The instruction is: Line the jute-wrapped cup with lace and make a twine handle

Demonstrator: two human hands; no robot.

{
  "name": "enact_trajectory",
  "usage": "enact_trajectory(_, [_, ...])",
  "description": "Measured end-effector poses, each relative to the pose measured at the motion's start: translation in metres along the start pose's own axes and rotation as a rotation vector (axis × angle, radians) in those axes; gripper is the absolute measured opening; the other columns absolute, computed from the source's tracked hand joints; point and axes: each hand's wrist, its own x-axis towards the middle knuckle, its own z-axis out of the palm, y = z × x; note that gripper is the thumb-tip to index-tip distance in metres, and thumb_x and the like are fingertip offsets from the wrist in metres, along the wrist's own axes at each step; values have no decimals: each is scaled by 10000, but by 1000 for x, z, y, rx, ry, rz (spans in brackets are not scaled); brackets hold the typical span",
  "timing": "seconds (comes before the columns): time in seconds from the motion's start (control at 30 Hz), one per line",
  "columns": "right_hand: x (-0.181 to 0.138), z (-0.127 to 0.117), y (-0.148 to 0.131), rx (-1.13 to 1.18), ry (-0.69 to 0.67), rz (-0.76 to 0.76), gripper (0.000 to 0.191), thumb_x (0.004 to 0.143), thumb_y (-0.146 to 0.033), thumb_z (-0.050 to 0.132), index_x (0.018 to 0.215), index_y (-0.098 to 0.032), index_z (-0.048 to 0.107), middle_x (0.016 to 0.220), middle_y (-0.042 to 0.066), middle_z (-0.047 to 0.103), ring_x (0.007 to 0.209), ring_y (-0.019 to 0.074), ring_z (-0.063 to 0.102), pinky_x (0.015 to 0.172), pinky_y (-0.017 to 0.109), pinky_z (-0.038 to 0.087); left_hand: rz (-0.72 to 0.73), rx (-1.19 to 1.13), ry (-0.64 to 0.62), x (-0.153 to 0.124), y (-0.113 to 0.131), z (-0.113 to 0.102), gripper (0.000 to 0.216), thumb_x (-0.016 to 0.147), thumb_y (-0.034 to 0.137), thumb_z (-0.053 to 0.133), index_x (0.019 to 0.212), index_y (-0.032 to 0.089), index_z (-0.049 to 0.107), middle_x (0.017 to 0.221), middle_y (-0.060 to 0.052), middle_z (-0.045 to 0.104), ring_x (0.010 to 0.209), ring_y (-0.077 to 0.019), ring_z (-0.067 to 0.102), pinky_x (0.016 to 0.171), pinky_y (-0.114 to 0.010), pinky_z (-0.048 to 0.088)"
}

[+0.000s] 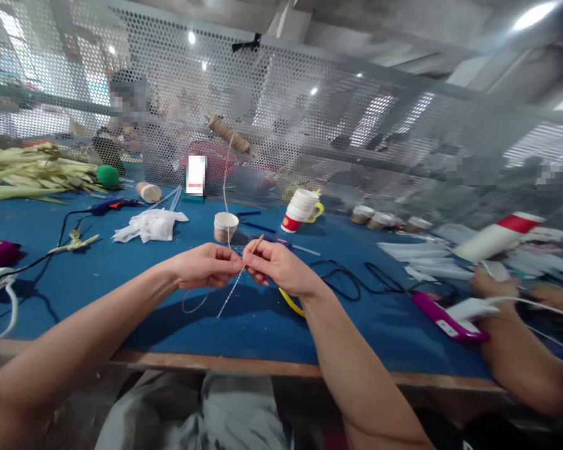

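My left hand (205, 265) and my right hand (276, 266) meet above the blue table (122, 294), both closed in a pinch. Between them runs a thin stick (238, 279), slanting from upper right to lower left. A strand of brown twine (226, 187) comes down from a spool (228, 133) on the mesh wall to my fingers, and a loop of it (194, 304) hangs below my left hand. A small paper cup (226, 226) wrapped partly in twine stands just behind my hands.
A stack of paper cups (300, 209) lies tilted behind. White tissue (150, 225), a glue gun (115, 204), a green ball (107, 175) and dried leaves (32, 172) lie at the left. Black cables (351, 281) run right. Another person's hand (490, 284) rests by a pink object (445, 319).
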Motion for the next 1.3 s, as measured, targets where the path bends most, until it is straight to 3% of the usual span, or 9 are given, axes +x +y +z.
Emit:
enact_trajectory(0.13, [1,1,0,2,21,0,310,744,-450,601,742,-165,481,560,-57,459,449,44,417,394,182,312,-13,-15,-7,1,0,-2,249,740,310,618,667,127,465,498,89,304,421,-11,219,432,-207,109])
enact_trajectory(0.43, [5,2,4,-145,141,68,272,749,-407,588,710,-154,496,543,-51,466,429,47,419,385,188,322,56,219,194,3,-1,-1,245,736,319,601,644,135,466,507,82,357,404,-9,251,408,-212,120])
enact_trajectory(0.93, [2,0,0,-44,68,60,227,734,-360,597,732,-158,492,552,-56,484,432,45,425,388,183,321,31,221,106,-1,3,1,226,711,316,615,670,129,495,507,83,384,425,-19,275,420,-206,168])
enact_trajectory(1.2, [6,3,5,-155,146,42,296,746,-437,585,725,-154,504,520,-58,456,426,52,410,386,189,320,103,430,260,2,1,2,243,730,361,572,671,141,486,505,78,370,438,-32,270,422,-199,181])
enact_trajectory(1.3, [6,4,6,-139,157,45,297,742,-436,593,722,-157,494,523,-61,448,427,49,403,389,188,314,106,424,255,2,0,1,251,734,370,568,671,141,488,505,76,370,439,-35,268,423,-201,177])
